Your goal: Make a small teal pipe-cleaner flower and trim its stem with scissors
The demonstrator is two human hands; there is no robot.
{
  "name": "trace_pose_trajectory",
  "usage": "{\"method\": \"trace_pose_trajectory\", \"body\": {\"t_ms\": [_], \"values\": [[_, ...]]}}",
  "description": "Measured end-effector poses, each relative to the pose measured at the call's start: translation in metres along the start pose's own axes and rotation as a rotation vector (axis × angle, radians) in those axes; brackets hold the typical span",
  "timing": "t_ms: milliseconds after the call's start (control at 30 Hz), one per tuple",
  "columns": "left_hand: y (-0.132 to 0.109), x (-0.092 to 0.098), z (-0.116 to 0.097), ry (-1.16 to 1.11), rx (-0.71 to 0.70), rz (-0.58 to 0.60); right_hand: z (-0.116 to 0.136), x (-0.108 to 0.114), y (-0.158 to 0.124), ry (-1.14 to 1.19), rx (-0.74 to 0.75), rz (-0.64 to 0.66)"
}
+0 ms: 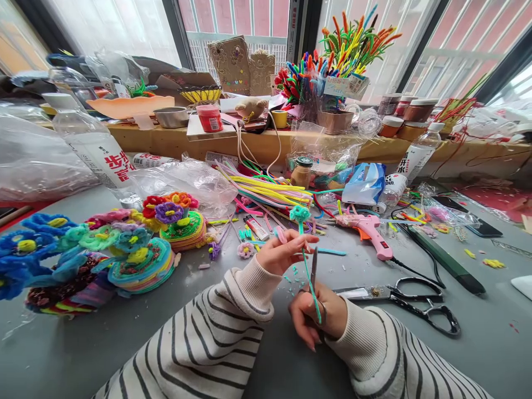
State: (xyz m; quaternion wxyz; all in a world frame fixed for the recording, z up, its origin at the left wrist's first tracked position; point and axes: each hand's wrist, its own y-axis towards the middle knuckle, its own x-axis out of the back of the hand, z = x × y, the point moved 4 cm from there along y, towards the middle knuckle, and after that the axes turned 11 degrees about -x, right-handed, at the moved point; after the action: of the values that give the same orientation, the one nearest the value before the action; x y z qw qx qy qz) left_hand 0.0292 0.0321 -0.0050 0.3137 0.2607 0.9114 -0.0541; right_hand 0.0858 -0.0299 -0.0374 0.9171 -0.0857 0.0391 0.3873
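My left hand [282, 252] pinches the stem of a teal pipe-cleaner flower [300, 214]. The curled bloom is at the top, and its thin stem slants down in front of my right hand [322, 313]. My right hand is closed around a pair of scissors [314, 266], blades pointing up beside the stem; its handles are mostly hidden by the fingers. Small teal clippings [293, 277] lie on the table below my left hand. Close to my right wrist rests a large pair of black-handled shears [390, 292].
Finished fuzzy flowers on round striped bases [143, 266] stand at left. A pink glue gun [368, 230] with its cord lies at right, near a dark green bar [453, 263]. Loose pipe cleaners [266, 188] are heaped behind, between a tilted water bottle [93, 144] and a blue packet [364, 183].
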Motion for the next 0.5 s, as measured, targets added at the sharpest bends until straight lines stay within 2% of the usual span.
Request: {"method": "trace_pose_trajectory", "body": {"t_ms": [167,333,500], "values": [[-0.004,-0.01,0.003,0.015,0.042,0.174,0.003,0.004,-0.002,0.0,0.046,-0.088],[-0.007,-0.015,0.004,0.025,0.096,0.232,0.007,0.003,-0.001,0.006,0.008,-0.118],[-0.007,-0.016,0.002,0.062,0.091,0.271,0.011,0.003,0.0,0.065,-0.04,-0.174]]}}
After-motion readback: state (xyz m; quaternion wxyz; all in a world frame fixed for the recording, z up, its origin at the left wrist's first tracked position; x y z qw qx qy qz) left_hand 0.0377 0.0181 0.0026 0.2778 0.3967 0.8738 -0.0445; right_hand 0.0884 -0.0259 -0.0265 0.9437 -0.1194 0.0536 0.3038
